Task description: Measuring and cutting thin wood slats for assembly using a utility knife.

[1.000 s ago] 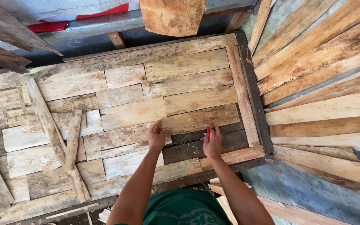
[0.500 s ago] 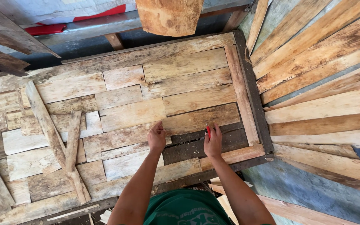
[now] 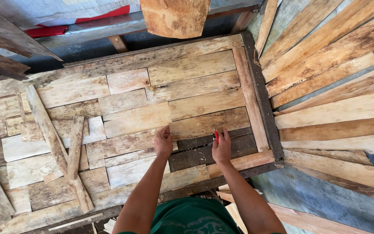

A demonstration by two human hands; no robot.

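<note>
Near the lower middle of the view, both hands rest on a big wooden panel [image 3: 152,108] made of many short boards fitted together inside a frame. The boards are pale and rough, with some grey and brown stains, and their lengths differ from row to row. The left hand [image 3: 164,142] has its fingers bent together and presses on the edge of a light board [image 3: 208,123], just above a dark gap [image 3: 195,158] where the panel has no pale board. The right hand [image 3: 221,147] is closed around a small red pencil [image 3: 216,136], whose tip touches the same light board near its lower edge. Loose strips of wood [image 3: 48,134] lie across the left part of the panel, some of them crossing each other. On the right side, long planks [image 3: 334,65] lie spread like a fan, well apart from the hands. At the top, behind the panel, a thick brown slab of wood [image 3: 176,17] stands, and beside it is a red and white sheet [image 3: 66,17].
</note>
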